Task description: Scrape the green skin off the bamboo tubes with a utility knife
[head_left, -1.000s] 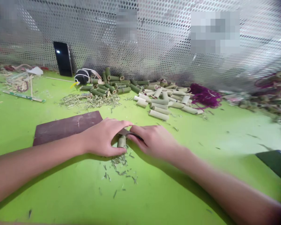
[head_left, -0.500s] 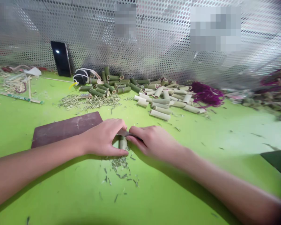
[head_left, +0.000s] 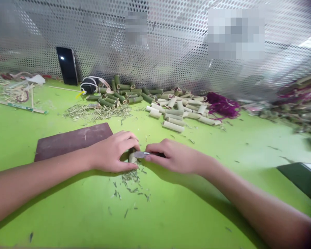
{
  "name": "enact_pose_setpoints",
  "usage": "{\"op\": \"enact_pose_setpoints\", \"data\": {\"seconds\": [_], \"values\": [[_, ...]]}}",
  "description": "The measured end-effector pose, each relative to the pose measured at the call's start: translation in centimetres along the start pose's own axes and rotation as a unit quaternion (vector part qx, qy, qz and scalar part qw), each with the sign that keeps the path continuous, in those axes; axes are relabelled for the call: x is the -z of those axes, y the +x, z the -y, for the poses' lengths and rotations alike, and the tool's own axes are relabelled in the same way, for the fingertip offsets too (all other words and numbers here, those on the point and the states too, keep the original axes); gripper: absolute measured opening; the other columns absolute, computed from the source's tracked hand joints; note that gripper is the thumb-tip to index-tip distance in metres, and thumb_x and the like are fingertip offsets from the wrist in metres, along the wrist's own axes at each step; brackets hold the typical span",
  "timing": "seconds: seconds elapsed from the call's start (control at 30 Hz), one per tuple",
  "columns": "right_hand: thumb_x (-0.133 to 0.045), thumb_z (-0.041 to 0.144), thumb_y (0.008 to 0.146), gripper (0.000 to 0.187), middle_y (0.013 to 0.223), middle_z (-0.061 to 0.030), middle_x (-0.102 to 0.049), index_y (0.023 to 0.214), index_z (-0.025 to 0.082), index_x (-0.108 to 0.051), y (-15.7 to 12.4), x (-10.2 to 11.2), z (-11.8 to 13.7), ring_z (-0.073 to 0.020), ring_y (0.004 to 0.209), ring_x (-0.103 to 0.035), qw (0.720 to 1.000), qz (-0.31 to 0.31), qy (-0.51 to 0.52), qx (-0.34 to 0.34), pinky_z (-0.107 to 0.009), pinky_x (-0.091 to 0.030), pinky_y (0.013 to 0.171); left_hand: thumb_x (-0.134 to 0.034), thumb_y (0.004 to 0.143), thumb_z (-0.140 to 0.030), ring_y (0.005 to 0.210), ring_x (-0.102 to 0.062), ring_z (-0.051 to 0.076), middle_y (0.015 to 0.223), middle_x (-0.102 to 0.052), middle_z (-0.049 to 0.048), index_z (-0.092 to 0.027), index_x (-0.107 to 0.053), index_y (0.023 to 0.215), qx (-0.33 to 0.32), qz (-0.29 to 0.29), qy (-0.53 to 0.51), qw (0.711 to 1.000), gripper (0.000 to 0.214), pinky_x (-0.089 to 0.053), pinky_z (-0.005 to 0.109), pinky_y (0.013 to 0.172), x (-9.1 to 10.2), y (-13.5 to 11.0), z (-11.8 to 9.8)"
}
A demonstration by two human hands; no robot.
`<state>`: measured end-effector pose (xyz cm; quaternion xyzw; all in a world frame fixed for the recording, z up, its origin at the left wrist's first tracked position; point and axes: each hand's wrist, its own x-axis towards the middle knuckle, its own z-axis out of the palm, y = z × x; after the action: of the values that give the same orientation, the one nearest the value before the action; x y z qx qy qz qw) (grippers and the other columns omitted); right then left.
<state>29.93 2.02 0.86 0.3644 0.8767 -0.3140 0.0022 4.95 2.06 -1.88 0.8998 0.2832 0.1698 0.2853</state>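
Sitting between thumb and fingers of the left hand (head_left: 116, 152), one short bamboo piece (head_left: 132, 158) is low over the worktop (head_left: 77, 211). Left hand half-curled, pinching the piece: thumb at near end, fingers at far end. Right hand (head_left: 176, 157) closed round the handle of a knife (head_left: 140, 155); blade points left, at the piece; contact with it unclear. Shavings (head_left: 131, 177) just nearer the viewer. Brown board (head_left: 69, 141) partly behind left forearm. Bamboo pile (head_left: 168, 109) farther back.
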Motion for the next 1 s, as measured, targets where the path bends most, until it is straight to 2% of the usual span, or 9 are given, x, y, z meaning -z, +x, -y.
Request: {"op": "enact_pose_setpoints", "data": {"seconds": [0.13,0.23,0.3,0.47,0.83,1.0], "values": [[-0.039,0.046,0.106,0.041,0.062,-0.0001,-0.062,0.088,0.019,-0.065,-0.2,-0.7,0.2,-0.0127,0.05,-0.051,0.994,-0.065,-0.081,-0.028,-0.026,-0.035,0.052,-0.077,0.083,-0.053,0.106,-0.064,0.029,0.122,-0.066,0.0112,-0.022,-0.054,0.129,0.052,-0.016,-0.014,0.998,0.06,-0.053,0.043,0.09,0.2,0.0,0.0],[-0.041,0.04,0.106,0.035,0.066,-0.0018,-0.066,0.094,0.019,-0.067,0.2,-1.3,0.6,-0.0139,0.052,-0.054,0.98,-0.111,-0.156,-0.049,-0.026,-0.035,0.053,-0.076,0.082,-0.054,0.11,-0.064,0.03,0.126,-0.066,0.0122,-0.022,-0.053,0.132,0.057,-0.015,-0.014,0.998,0.063,-0.053,0.042,0.089,0.3,0.0,0.0],[-0.042,0.037,0.106,0.033,0.067,-0.0021,-0.067,0.097,0.019,-0.069,0.5,-1.7,0.9,-0.0143,0.053,-0.055,0.974,-0.125,-0.185,-0.04,-0.026,-0.035,0.054,-0.076,0.082,-0.055,0.111,-0.064,0.031,0.125,-0.067,0.0122,-0.023,-0.054,0.132,0.048,-0.02,-0.005,0.999,0.063,-0.052,0.043,0.092,0.2,0.0,0.0],[-0.042,0.034,0.107,0.032,0.071,-0.0021,-0.07,0.099,0.019,-0.069,0.8,-2.3,1.3,-0.0142,0.054,-0.057,0.969,-0.153,-0.193,-0.02,-0.027,-0.038,0.056,-0.076,0.081,-0.063,0.108,-0.064,0.031,0.118,-0.069,0.0122,-0.02,-0.057,0.127,0.023,-0.031,0.015,0.999,0.065,-0.051,0.046,0.095,0.0,0.4,0.2],[-0.04,0.033,0.109,0.033,0.072,-0.0025,-0.07,0.095,0.018,-0.065,0.5,-2.6,1.9,-0.0148,0.055,-0.058,0.963,-0.162,-0.212,-0.027,-0.029,-0.038,0.056,-0.073,0.085,-0.056,0.102,-0.063,0.031,0.113,-0.068,0.0129,-0.017,-0.055,0.123,0.003,-0.018,0.048,0.999,0.057,-0.05,0.048,0.095,-0.1,0.5,-0.1],[-0.039,0.033,0.11,0.033,0.073,-0.0027,-0.07,0.094,0.018,-0.064,0.4,-2.8,2.2,-0.0143,0.054,-0.057,0.965,-0.169,-0.199,-0.029,-0.029,-0.038,0.056,-0.073,0.085,-0.062,0.1,-0.063,0.03,0.112,-0.068,0.012,-0.019,-0.054,0.12,-0.003,-0.009,0.046,0.999,0.059,-0.049,0.048,0.093,-0.1,0.5,-0.1]]}}
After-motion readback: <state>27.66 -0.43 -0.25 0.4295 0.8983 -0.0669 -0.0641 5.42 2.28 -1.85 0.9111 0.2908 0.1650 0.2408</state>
